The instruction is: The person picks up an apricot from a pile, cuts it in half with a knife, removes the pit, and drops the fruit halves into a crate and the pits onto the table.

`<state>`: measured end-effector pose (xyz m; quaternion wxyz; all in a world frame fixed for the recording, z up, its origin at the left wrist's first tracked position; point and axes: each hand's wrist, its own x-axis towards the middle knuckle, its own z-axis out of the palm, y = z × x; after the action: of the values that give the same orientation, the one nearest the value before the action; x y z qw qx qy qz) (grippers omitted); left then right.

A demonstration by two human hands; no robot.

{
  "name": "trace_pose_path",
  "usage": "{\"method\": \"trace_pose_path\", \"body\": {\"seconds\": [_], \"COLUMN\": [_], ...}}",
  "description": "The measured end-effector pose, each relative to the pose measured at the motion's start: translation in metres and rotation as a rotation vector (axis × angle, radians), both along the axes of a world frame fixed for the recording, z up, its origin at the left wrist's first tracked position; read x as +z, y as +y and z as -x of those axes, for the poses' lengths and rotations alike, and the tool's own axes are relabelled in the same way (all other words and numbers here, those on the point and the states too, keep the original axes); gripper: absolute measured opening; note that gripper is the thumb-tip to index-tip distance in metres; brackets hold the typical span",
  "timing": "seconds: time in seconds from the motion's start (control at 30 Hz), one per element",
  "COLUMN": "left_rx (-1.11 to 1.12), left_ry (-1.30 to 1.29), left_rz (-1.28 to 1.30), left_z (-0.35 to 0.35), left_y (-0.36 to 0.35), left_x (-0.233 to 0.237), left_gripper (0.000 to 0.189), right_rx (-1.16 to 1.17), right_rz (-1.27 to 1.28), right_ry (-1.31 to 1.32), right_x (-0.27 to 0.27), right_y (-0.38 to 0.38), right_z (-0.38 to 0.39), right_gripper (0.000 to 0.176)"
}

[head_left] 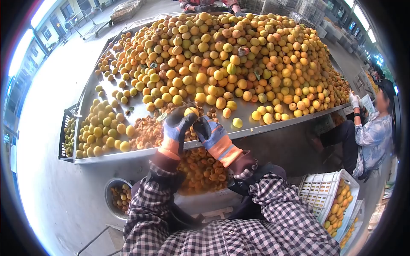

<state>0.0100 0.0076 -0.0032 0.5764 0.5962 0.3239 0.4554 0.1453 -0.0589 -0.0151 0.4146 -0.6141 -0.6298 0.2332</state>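
Note:
Both my hands wear gloves with dark fingers and orange and blue backs, and they meet over the near edge of the metal table [252, 130]. A yellow-orange fruit [191, 112] is pinched in the fingers of my left hand [176, 128]. My right hand [210, 133] is closed right beside that fruit; what its fingers hold, if anything, is hidden. Brown-orange fruit pieces [147, 131] lie on the table left of my hands. Below my hands, under the table edge, a container holds many orange fruit halves [203, 170].
A large heap of fruit [222, 59] covers the table. Greener fruit [100, 130] lies at the left, beside a black crate [68, 132]. A bucket [112, 198] stands lower left, a white crate [320, 192] lower right. One person [376, 128] sits at right; another [209, 5] is across.

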Motion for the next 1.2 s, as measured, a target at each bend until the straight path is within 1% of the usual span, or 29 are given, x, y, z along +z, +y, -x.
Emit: {"method": "trace_pose_path", "body": {"seconds": [0.07, 0.1, 0.13, 0.2, 0.23, 0.3, 0.33, 0.37, 0.4, 0.43, 0.47, 0.5, 0.53, 0.6, 0.63, 0.67, 0.7, 0.77, 0.8, 0.83, 0.87, 0.9, 0.93, 0.97, 1.0, 1.03, 1.1, 1.13, 1.2], "left_rx": [0.048, 0.034, 0.033, 0.109, 0.05, 0.045, 0.039, 0.042, -0.012, -0.066, -0.067, -0.073, -0.078, -0.055, -0.03, -0.031, 0.0, 0.037, 0.035, 0.01, -0.015, -0.014, 0.024, 0.063, 0.062, 0.048, 0.032, 0.011, -0.013], "left_ry": [-0.155, -0.226, -0.224, -0.169, -0.025, -0.051, -0.075, -0.076, -0.103, -0.132, -0.133, -0.093, -0.054, -0.018, 0.02, 0.022, 0.08, 0.205, 0.207, 0.155, 0.102, 0.102, 0.077, 0.053, 0.052, 0.043, 0.033, -0.006, -0.043], "left_rz": [0.391, 0.564, 0.564, 0.402, 0.418, 0.373, 0.327, 0.327, 0.355, 0.381, 0.381, 0.396, 0.41, 0.389, 0.371, 0.374, 0.322, 0.191, 0.191, 0.144, 0.098, 0.097, 0.043, -0.011, -0.01, -0.02, -0.032, 0.017, 0.068], "left_z": [-0.008, -0.011, -0.013, -0.017, -0.009, -0.007, -0.006, -0.004, -0.003, -0.002, -0.001, -0.001, -0.001, -0.002, -0.002, -0.001, -0.002, -0.001, -0.001, 0.0, 0.0, -0.001, -0.003, -0.004, -0.004, -0.004, -0.003, -0.001, -0.001], "left_y": [-0.009, -0.011, -0.011, -0.015, -0.011, -0.014, -0.015, -0.015, -0.014, -0.013, -0.012, -0.012, -0.011, -0.009, -0.008, -0.008, -0.008, -0.005, -0.004, -0.003, -0.004, -0.006, -0.009, -0.011, -0.012, -0.013, -0.014, -0.015, -0.016], "left_x": [-0.01, -0.016, -0.02, -0.008, -0.003, 0.006, 0.01, 0.012, 0.014, 0.015, 0.016, 0.018, 0.018, 0.018, 0.017, 0.019, 0.023, 0.029, 0.026, 0.02, 0.019, 0.019, 0.019, 0.019, 0.02, 0.02, 0.019, 0.015, 0.017], "left_gripper": [0.037, 0.038, 0.038, 0.046, 0.045, 0.044, 0.043, 0.043, 0.042, 0.042, 0.042, 0.042, 0.042, 0.043, 0.044, 0.044, 0.043, 0.04, 0.04, 0.039, 0.039, 0.039, 0.039, 0.039, 0.039, 0.037, 0.035, 0.034, 0.033], "right_rx": [-0.008, -0.018, -0.02, -0.016, -0.015, -0.022, -0.018, -0.068, -0.119, -0.12, -0.136, -0.152, -0.154, -0.095, -0.094, -0.063, -0.035, 0.005, 0.048, 0.047, 0.068, 0.089, 0.089, 0.115, 0.14, 0.14, 0.184, 0.182, 0.151], "right_rz": [0.004, 0.007, 0.006, 0.084, 0.084, 0.272, 0.274, 0.224, 0.173, 0.173, 0.1, 0.026, 0.025, 0.084, 0.086, 0.078, 0.069, 0.122, 0.172, 0.172, 0.024, -0.125, -0.125, -0.146, -0.166, -0.166, -0.184, -0.186, 0.018], "right_ry": [0.007, 0.013, 0.014, 0.005, 0.004, -0.121, -0.123, -0.225, -0.327, -0.328, -0.364, -0.399, -0.4, -0.257, -0.257, -0.219, -0.18, -0.129, -0.081, -0.08, -0.022, 0.035, 0.035, 0.1, 0.164, 0.163, 0.345, 0.344, 0.536], "right_x": [-0.006, -0.008, -0.011, -0.009, -0.006, 0.018, 0.02, 0.022, 0.023, 0.02, 0.017, 0.016, 0.016, 0.028, 0.029, 0.029, 0.029, 0.027, 0.024, 0.014, 0.006, 0.0, -0.007, 0.0, 0.005, 0.007, 0.01, 0.011, 0.009], "right_y": [0.001, 0.003, 0.005, 0.007, 0.008, 0.001, 0.0, 0.0, -0.001, -0.002, -0.002, -0.003, -0.004, -0.003, -0.003, -0.004, -0.004, -0.001, 0.001, 0.004, 0.006, 0.007, 0.007, 0.005, 0.003, 0.002, 0.003, 0.003, 0.005], "right_z": [0.006, 0.008, 0.007, 0.007, 0.004, 0.0, 0.001, 0.001, 0.001, 0.001, 0.0, -0.001, -0.003, -0.006, -0.006, -0.006, -0.007, -0.006, -0.006, -0.007, -0.006, -0.006, -0.008, -0.008, -0.008, -0.008, -0.008, -0.01, -0.014], "right_gripper": [0.021, 0.022, 0.022, 0.028, 0.028, 0.043, 0.043, 0.051, 0.06, 0.06, 0.063, 0.066, 0.066, 0.074, 0.074, 0.062, 0.051, 0.049, 0.046, 0.046, 0.047, 0.049, 0.049, 0.051, 0.053, 0.053, 0.056, 0.056, 0.051]}}
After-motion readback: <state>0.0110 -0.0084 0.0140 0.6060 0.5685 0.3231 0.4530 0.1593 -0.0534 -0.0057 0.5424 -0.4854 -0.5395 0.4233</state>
